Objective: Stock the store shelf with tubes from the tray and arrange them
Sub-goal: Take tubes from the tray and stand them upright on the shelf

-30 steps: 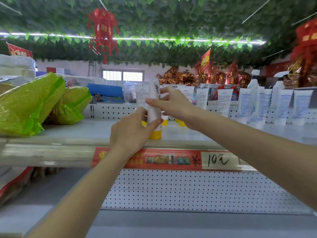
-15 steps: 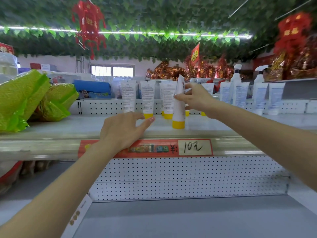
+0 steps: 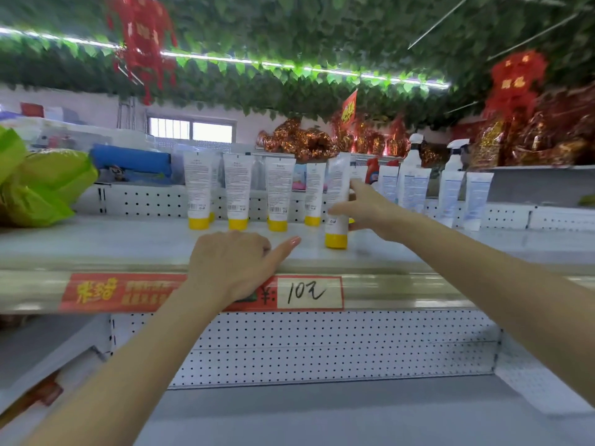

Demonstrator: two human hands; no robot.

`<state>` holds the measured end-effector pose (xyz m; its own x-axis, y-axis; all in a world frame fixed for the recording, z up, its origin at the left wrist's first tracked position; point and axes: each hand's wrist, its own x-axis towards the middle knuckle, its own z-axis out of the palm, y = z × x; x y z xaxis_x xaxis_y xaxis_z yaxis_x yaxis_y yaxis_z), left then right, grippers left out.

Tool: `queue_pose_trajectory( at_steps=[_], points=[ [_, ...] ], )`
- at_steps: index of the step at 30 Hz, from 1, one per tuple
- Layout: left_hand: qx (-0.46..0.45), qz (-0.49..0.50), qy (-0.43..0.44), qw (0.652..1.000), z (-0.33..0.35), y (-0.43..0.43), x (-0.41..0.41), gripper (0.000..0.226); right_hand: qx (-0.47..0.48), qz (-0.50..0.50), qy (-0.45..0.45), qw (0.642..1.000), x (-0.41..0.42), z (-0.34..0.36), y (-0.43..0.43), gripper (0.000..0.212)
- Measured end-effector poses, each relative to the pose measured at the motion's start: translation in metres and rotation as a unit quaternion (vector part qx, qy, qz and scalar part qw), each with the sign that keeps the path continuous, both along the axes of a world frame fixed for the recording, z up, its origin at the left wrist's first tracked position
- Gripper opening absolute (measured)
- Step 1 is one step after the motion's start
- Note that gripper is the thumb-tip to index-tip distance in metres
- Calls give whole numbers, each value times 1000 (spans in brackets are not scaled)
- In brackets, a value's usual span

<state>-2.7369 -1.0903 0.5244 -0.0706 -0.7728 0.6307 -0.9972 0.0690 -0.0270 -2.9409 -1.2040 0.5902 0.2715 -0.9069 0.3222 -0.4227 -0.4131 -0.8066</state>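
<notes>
A white tube with a yellow cap (image 3: pixel 337 185) stands cap-down on the upper shelf (image 3: pixel 128 243), a little in front of a row of several like tubes (image 3: pixel 237 188). My right hand (image 3: pixel 373 210) grips it around the middle, thumb in front and fingers behind. My left hand (image 3: pixel 231 262) rests on the shelf's front edge, holding nothing, with its index finger stretched toward the tube. The tray is out of view.
To the right of the row stand white tubes with blue print (image 3: pixel 413 188) and spray bottles (image 3: pixel 415 149). Green bags (image 3: pixel 42 185) fill the shelf's left end. A red price strip (image 3: pixel 309 292) runs along the shelf edge, above a lower shelf (image 3: pixel 322 413).
My left hand let go of the tube and dropped to the shelf edge. My right hand carried the tube rightward and stood it cap-down in front of the row.
</notes>
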Motion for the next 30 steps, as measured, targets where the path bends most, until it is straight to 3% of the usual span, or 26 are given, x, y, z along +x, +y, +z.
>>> queue_pose_trajectory(
  at_steps=[7,16,30],
  points=[
    [-11,19,-3,1000,-2,0,0,87,11,74,11,997,-13,-6,-27,53],
    [-45,29,-9,999,-4,-2,0,91,15,37,56,998,9,-3,-74,36],
    [-47,37,5,998,-4,0,0,88,26,0,40,999,25,-10,-98,36]
  ],
)
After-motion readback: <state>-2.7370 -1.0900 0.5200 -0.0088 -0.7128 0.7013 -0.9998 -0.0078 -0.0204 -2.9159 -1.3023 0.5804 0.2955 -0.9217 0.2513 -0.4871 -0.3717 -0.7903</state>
